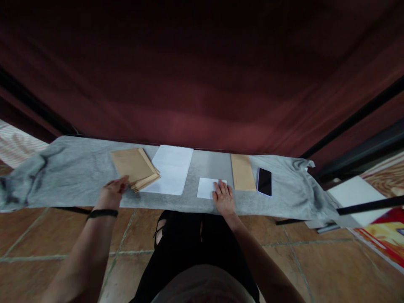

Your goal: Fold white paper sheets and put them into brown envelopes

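At the corner of a fanned stack of brown paper envelopes (132,164), my left hand (115,188) has its fingers closed on the top envelope's near edge. My right hand (224,199) lies with fingers stretched out, its fingertips over the right part of a folded white paper (205,187). Larger white sheets (175,170) lie between the two hands, partly under the envelope stack. A single brown envelope (243,172) rests just to the right of my right hand.
A smartphone (264,182) with a dark screen lies right of the single envelope. Grey cloth (78,168) covers the narrow table, wrinkled at both ends. A dark red curtain (202,92) hangs behind it. Black metal bars (362,113) slant at the right.
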Demonstrator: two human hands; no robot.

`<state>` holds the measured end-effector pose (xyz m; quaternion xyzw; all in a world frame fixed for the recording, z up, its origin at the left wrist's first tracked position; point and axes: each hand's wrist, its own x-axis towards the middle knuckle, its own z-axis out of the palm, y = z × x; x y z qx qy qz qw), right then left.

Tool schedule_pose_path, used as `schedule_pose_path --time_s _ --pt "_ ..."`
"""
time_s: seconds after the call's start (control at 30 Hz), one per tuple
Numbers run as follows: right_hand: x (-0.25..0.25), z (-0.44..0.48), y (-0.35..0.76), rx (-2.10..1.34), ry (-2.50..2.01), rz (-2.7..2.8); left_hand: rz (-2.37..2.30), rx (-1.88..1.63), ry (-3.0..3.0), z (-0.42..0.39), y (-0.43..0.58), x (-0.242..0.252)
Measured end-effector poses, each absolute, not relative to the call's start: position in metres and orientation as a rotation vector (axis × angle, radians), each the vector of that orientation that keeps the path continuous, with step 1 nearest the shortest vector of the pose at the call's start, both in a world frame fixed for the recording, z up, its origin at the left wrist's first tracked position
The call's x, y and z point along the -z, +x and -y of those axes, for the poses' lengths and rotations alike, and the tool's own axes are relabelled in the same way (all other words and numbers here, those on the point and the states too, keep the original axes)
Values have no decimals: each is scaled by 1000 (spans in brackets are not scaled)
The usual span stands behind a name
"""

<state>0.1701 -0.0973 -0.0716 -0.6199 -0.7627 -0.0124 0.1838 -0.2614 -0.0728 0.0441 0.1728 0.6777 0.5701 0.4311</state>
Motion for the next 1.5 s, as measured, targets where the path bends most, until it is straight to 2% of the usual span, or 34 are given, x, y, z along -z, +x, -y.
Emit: schedule_pose_path --time_s 0.17,0.37,0.47,0.57,0.83,1.03,1.33,1.43,1.5 --pt "73 97 169 43 -1747 2138 -1422 -1252 277 85 -217 -46" --pt "62 100 166 -97 -1714 2042 -1226 -1183 239 115 -110 -6" --pt "50 100 154 -403 -1641 1839 -1188 -1180 232 122 -76 9" --pt "40 99 132 -1042 -1424 1427 -1175 -1170 245 125 -61 16" --pt "30 96 92 -1523 -1253 1078 -1175 -1109 324 134 -57 17" --pt "22 101 93 -1641 -1218 905 -1275 -1091 496 139 -59 14" --pt "28 94 89 -1566 -1242 782 -1604 -1130 883 104 -63 -3" --pt "37 91 85 -1522 -1264 792 -1903 -1159 1345 111 -62 -7" --pt "44 91 83 -1496 -1283 817 -1981 -968 1955 120 -59 -6"
